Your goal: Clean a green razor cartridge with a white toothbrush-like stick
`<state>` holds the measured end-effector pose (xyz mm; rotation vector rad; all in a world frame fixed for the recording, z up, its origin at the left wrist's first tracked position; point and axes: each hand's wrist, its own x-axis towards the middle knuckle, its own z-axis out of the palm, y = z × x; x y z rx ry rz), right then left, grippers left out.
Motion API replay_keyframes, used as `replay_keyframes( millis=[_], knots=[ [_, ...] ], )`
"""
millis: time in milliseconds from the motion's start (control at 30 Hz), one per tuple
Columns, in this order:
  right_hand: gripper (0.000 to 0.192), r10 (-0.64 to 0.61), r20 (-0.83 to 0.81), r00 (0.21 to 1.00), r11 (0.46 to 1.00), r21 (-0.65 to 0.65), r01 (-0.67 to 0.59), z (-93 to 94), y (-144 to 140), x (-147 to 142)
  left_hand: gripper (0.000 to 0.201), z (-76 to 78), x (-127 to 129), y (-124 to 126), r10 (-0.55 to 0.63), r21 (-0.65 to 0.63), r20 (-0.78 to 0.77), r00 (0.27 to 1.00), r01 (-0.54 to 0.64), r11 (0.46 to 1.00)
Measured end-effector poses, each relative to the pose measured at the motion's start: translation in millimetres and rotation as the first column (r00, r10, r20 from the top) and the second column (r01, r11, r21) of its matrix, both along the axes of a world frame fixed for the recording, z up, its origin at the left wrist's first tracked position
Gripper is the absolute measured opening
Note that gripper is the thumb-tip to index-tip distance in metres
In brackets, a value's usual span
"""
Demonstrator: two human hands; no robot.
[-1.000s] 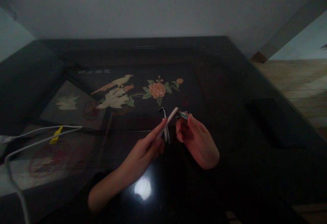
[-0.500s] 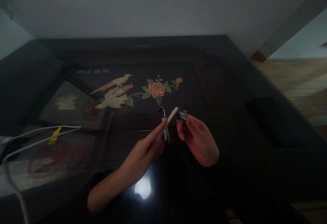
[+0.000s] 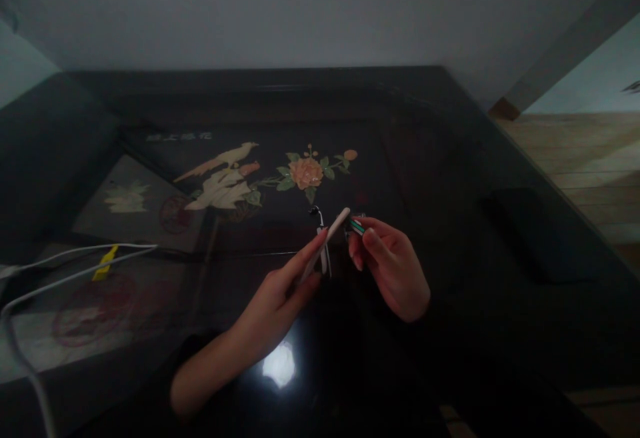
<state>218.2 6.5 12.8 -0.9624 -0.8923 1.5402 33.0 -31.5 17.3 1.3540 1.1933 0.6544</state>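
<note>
My left hand (image 3: 280, 295) pinches a thin white stick-like piece (image 3: 333, 230) that slants up to the right, its forefinger laid along it. A thin white cord with a small black end (image 3: 317, 215) hangs beside this piece. My right hand (image 3: 393, 266) grips a small green and red striped object (image 3: 357, 226) by the fingertips, right next to the white piece's upper tip. Both hands hover low over the glossy black table (image 3: 450, 158), which has a bird (image 3: 223, 175) and flower (image 3: 306, 173) inlay. What the striped object is stays too dim to tell.
White cables (image 3: 75, 265) with a yellow tag (image 3: 105, 263) run across the left part of the table. A dark flat rectangular object (image 3: 537, 235) lies at the right. A lamp glare (image 3: 280, 365) reflects near the front edge. Wooden floor (image 3: 585, 158) lies beyond the right edge.
The right hand's fingers have shifted a little, closing in on the striped object beside the white piece. The left hand holds nearly still.
</note>
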Motion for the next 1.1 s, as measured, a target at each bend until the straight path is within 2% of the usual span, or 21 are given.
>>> replay_keyframes(
  millis=[233,600,1100],
  knots=[
    [0.039,-0.045,-0.013,0.999,0.999,-0.010,0.045,2.7,-2.1,-1.9,0.059,-4.0,-1.2,-2.0,-0.013,-0.005,0.000,1.000,0.013,1.000],
    [0.036,-0.018,-0.032,0.999,1.000,-0.016,0.018,1.7,-3.1,-2.9,0.060,-6.1,-2.0,-2.4,0.024,0.004,0.019,1.000,-0.024,1.000],
    [0.036,-0.016,-0.046,0.999,1.000,-0.024,0.015,2.5,-3.6,-3.2,0.060,-6.9,-2.0,-2.0,0.010,-0.005,0.008,1.000,-0.010,1.000]
  ],
)
